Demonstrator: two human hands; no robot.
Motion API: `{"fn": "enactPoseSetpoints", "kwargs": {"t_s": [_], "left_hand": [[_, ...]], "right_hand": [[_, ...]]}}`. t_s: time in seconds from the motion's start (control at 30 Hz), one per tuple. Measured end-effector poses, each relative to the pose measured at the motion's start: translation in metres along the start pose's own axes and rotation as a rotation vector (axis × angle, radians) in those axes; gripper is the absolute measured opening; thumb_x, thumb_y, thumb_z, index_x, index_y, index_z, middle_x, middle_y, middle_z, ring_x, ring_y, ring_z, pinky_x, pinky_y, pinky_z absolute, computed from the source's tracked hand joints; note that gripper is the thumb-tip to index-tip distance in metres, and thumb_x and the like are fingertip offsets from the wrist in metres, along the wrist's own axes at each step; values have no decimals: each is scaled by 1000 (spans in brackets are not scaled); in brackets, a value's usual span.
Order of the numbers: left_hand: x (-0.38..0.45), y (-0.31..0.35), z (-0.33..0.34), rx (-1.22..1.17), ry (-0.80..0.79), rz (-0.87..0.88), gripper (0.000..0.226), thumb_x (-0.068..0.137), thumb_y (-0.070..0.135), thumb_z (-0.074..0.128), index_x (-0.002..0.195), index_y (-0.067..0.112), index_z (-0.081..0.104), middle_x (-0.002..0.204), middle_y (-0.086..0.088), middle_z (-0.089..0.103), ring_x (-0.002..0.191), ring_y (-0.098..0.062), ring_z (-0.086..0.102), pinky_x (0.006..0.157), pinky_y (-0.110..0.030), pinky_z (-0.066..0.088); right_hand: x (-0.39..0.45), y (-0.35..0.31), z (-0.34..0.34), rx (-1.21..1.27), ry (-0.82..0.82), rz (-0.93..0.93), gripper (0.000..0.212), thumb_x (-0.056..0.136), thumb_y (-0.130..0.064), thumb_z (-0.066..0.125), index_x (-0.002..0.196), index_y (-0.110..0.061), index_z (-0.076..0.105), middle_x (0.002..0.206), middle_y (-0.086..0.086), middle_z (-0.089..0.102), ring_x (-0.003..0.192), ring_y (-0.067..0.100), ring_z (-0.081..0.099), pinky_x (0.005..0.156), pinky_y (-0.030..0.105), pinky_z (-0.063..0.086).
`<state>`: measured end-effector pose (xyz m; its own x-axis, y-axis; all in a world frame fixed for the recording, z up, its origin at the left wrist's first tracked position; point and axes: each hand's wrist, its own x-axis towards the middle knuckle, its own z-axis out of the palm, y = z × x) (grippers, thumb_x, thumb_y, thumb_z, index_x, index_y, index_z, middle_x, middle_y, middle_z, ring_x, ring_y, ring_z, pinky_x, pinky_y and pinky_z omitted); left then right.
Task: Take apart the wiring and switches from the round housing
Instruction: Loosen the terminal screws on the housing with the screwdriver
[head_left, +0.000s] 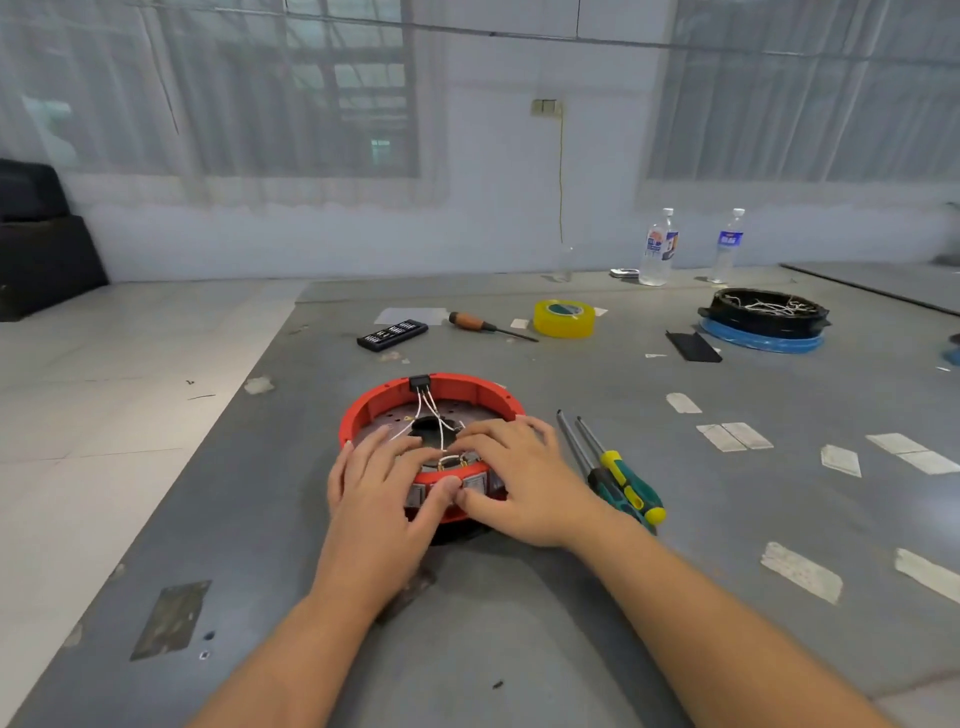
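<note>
A round red housing (384, 396) lies flat on the grey table (519, 623) in front of me. White wires (431, 410) run from a black connector (420, 383) on its far rim to the middle. Grey switches (474, 482) sit in its near wall. My left hand (382, 478) grips the near left rim, fingers inside, thumb on the outer wall. My right hand (519, 480) grips the near right rim the same way, its thumb pressing by the switches. Both thumbs meet at the front.
Two green and yellow screwdrivers (621, 478) lie just right of my right hand. Farther back lie a wooden-handled screwdriver (485, 326), a yellow tape roll (564, 318), a black bit case (392, 335), a black round housing (763, 312) on a blue ring, and two bottles (658, 249).
</note>
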<state>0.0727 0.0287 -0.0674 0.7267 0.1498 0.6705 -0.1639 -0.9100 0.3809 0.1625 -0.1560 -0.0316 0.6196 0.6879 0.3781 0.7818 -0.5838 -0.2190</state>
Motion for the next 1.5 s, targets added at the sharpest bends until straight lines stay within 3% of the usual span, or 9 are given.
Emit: {"fn": "enactPoseSetpoints", "kwargs": {"t_s": [0.23,0.33,0.43,0.57,0.83,1.1,1.23,1.4,1.5], "left_hand": [[-2,-5,-2,-33,-34,-32,57,95,64,44,130,27,69,148,6,58,149,-18,39,128,-53,18],[-4,-5,-3,-26,-25,-25,57,95,62,46,129,23,70,146,4,60,147,-22,43,127,-54,22],[-4,-7,-2,-18,-33,-40,57,95,64,46,130,24,68,145,6,60,146,-19,43,128,-47,20],[-4,-7,-2,-9,-48,-33,57,96,66,46,130,25,66,145,7,59,145,-16,42,128,-48,22],[-1,-7,-4,-8,-64,-59,62,95,67,44,133,23,65,148,5,58,148,-20,40,128,-48,20],[1,-9,-2,-22,-81,-92,60,98,69,51,137,25,63,157,6,50,156,-18,27,129,-43,10],[2,-10,-4,-53,-76,-162,67,91,68,44,139,25,61,161,5,45,158,-16,19,129,-49,17],[2,-12,-4,-85,-71,-202,70,90,69,44,142,25,59,162,7,44,158,-11,16,126,-44,20],[3,-12,-4,-74,-82,-217,71,89,70,44,142,26,58,162,7,43,158,-11,16,125,-42,19]], "right_hand": [[-8,-3,9,78,73,6,61,95,-64,42,151,-41,31,157,-15,27,149,7,13,124,34,-3],[-12,0,-1,89,127,68,58,96,-65,38,147,-38,41,154,-14,36,145,10,27,122,36,22],[-14,18,-20,57,245,290,37,98,-52,41,123,-39,64,128,-9,57,124,16,50,104,38,43],[-16,41,-43,-17,100,545,47,94,-42,58,137,-27,49,132,6,54,122,30,53,98,44,48],[-21,66,-53,-195,-234,710,55,91,-58,60,123,-14,64,134,11,43,127,33,43,101,45,48],[-18,66,-35,-213,-193,712,45,93,-40,53,121,-6,64,129,12,43,122,36,41,97,43,46],[-6,75,-35,-141,-237,743,40,96,-36,51,122,-10,65,132,14,42,120,40,46,98,41,45],[2,90,-28,-120,-247,799,32,98,-29,46,118,-10,61,129,17,45,115,42,50,82,36,40],[7,101,-31,-154,-285,768,33,99,-30,47,116,-6,61,128,18,50,113,39,54,82,33,40]]}}
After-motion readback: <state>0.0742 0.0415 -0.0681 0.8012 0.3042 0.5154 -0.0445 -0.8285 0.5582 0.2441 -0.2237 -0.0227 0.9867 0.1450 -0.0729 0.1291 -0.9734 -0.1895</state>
